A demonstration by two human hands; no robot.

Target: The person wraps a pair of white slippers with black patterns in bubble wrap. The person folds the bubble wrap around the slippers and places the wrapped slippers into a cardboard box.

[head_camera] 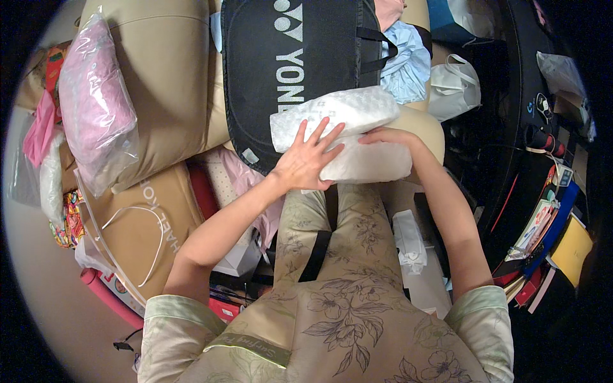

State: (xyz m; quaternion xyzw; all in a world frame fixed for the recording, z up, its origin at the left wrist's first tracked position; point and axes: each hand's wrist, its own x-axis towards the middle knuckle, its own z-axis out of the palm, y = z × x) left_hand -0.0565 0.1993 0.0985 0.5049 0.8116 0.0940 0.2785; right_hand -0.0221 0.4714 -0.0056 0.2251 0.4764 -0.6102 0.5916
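Note:
A white, soft bundle with a faint pattern (340, 111) lies across the lower end of a black Yonex bag (254, 57). Against its near side, just above my knees, sits a second plain white bundle (373, 163); whether the two are one folded piece I cannot tell. My left hand (309, 160) lies spread over the left part of both, fingers apart, palm down. From the right, my right hand (390, 136) reaches in at the seam between them, its fingertips resting on the white material; how firmly it holds is unclear.
A pink item in clear plastic (98, 91) lies on a beige cushioned seat (167, 72) at left. Below it stands a tan paper bag (143, 230). Light blue cloth (407, 62) and a white bag (452, 88) are at upper right. Books and folders (550, 239) stand at far right.

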